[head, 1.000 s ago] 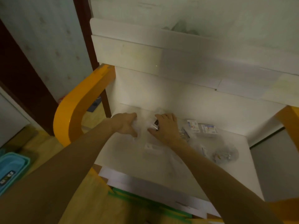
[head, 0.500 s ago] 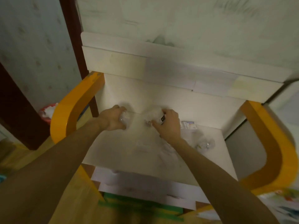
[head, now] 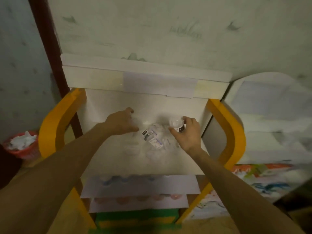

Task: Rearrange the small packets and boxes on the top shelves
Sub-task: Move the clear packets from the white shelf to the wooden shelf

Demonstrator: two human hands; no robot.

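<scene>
Reaching over a white shelf, a person has both hands at its far side. The right hand pinches a small clear packet between thumb and fingertips, lifted just above the surface at the far right. The left hand lies at the far left with fingers loosely curled toward the back wall; whether it holds anything cannot be told. Between the hands, nearer the right one, a heap of small packets lies on the shelf, with one long box pointing from far left to near right. The left hand is just beside the heap's left edge. Yellow side rails curve down either side of the shelf. Lower shelves show below. A red bin stands on the floor at left, beside pale papered walls.
</scene>
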